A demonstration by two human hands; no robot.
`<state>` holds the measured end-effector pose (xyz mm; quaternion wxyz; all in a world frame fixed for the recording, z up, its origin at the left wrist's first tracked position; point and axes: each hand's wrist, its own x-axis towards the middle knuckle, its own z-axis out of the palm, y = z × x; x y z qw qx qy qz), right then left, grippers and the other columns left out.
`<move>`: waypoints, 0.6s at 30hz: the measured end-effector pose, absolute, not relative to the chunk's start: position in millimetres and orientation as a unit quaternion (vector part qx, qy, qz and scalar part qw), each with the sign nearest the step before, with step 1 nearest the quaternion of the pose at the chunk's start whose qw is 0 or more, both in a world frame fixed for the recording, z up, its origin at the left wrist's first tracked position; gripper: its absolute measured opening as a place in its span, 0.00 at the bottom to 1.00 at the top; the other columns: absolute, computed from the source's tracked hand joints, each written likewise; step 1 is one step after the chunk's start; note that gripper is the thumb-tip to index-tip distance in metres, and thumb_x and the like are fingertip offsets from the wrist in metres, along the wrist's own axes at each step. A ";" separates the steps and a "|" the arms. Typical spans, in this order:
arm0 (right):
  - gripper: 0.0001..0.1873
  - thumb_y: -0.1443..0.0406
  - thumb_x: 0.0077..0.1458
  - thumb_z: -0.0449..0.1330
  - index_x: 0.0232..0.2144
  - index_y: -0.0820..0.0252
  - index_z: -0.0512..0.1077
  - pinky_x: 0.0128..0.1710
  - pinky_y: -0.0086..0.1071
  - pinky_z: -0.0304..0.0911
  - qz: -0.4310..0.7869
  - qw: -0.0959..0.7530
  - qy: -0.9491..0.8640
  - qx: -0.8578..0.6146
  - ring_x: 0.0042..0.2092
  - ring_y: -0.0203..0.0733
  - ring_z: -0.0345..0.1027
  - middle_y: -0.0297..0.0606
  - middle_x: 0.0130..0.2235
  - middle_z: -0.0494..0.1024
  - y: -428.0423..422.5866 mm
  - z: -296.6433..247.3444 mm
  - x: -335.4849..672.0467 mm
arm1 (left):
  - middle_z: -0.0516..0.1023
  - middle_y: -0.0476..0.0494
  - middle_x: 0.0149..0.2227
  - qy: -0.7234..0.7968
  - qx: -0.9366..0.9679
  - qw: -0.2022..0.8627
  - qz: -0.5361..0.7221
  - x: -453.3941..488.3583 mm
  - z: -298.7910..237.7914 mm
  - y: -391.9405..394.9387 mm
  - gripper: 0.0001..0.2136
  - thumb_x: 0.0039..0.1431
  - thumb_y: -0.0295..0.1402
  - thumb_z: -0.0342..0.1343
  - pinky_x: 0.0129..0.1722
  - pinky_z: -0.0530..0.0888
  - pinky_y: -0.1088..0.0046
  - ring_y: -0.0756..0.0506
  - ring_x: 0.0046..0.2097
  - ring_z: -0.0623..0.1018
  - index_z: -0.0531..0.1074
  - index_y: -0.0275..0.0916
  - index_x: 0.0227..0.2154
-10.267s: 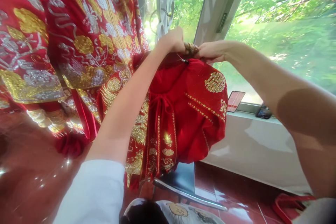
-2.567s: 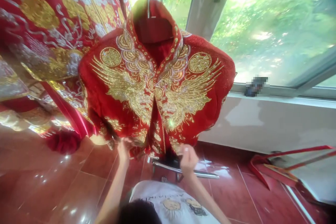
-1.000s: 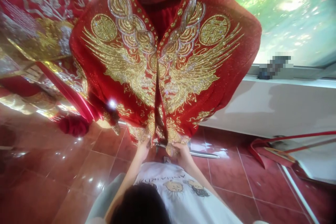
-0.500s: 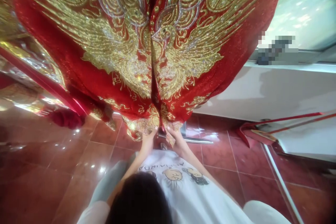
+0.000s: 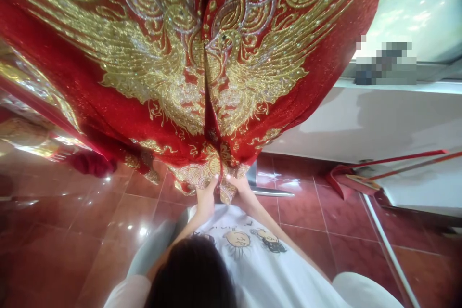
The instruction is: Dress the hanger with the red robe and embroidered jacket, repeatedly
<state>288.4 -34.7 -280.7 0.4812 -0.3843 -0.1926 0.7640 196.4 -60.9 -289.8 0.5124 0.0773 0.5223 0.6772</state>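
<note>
A red embroidered jacket (image 5: 277,77) fills the upper part of the view, with gold birds and round emblems on either side of its front opening. My left hand (image 5: 206,197) is closed on the patterned hem left of the opening, thumb on top. Just to the right, my right hand (image 5: 238,186) pinches the other front edge near the hem. Both hands are close together in front of my white printed shirt (image 5: 252,255). The fingers under the cloth are hidden.
More shiny gold and red garments (image 5: 39,91) hang at the left. A red dustpan (image 5: 341,180) with long handles leans by the white wall (image 5: 321,125) at the right. Under the window is a sill (image 5: 426,84). Reddish tiles (image 5: 303,207) cover the floor.
The jacket's left side now spreads further left and appears larger. My right hand has shifted slightly left and up, closer to my left hand; the hem corner beneath it hangs differently.
</note>
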 end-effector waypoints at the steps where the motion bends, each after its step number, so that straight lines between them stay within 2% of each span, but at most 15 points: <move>1: 0.27 0.66 0.35 0.72 0.40 0.63 0.69 0.41 0.38 0.73 0.770 0.475 -0.193 -0.379 0.41 0.47 0.75 0.41 0.38 0.79 -34.9 -279.2 287.6 | 0.75 0.42 0.53 0.524 0.077 0.513 0.675 195.7 -291.0 -60.5 0.27 0.44 0.28 0.68 0.58 0.70 0.63 0.42 0.54 0.75 0.68 0.40 0.49; 4: 0.32 0.70 0.30 0.72 0.42 0.62 0.68 0.41 0.37 0.73 0.774 0.475 -0.183 -0.377 0.42 0.47 0.75 0.41 0.42 0.78 -34.4 -276.0 285.6 | 0.75 0.41 0.53 0.535 0.071 0.520 0.662 193.2 -294.6 -59.4 0.27 0.44 0.30 0.69 0.57 0.70 0.61 0.42 0.53 0.76 0.69 0.40 0.49; 8: 0.34 0.71 0.29 0.72 0.43 0.61 0.67 0.41 0.36 0.73 0.775 0.481 -0.160 -0.378 0.42 0.46 0.75 0.40 0.44 0.78 -32.3 -275.6 285.7 | 0.75 0.41 0.53 0.553 0.098 0.496 0.662 191.0 -299.7 -57.5 0.29 0.43 0.33 0.71 0.59 0.68 0.61 0.41 0.53 0.75 0.69 0.40 0.49; 12: 0.32 0.69 0.30 0.73 0.42 0.61 0.69 0.41 0.38 0.72 0.781 0.479 -0.152 -0.371 0.41 0.47 0.75 0.39 0.38 0.79 -30.5 -278.2 288.9 | 0.76 0.40 0.51 0.543 0.129 0.478 0.679 192.9 -302.4 -56.3 0.29 0.42 0.36 0.71 0.59 0.67 0.60 0.41 0.53 0.75 0.70 0.39 0.49; 15: 0.29 0.67 0.30 0.74 0.39 0.62 0.70 0.42 0.39 0.72 0.766 0.483 -0.172 -0.387 0.41 0.48 0.75 0.38 0.32 0.79 -29.8 -279.6 289.6 | 0.76 0.43 0.50 0.547 0.145 0.465 0.681 196.9 -300.1 -56.9 0.25 0.42 0.36 0.71 0.59 0.66 0.63 0.43 0.52 0.75 0.72 0.39 0.45; 18: 0.26 0.67 0.29 0.74 0.34 0.62 0.71 0.42 0.40 0.72 0.739 0.494 -0.195 -0.414 0.38 0.48 0.75 0.36 0.28 0.77 -29.5 -280.1 288.7 | 0.79 0.46 0.38 0.566 0.144 0.461 0.668 200.6 -295.0 -58.8 0.19 0.41 0.37 0.71 0.52 0.71 0.67 0.46 0.43 0.77 0.73 0.37 0.36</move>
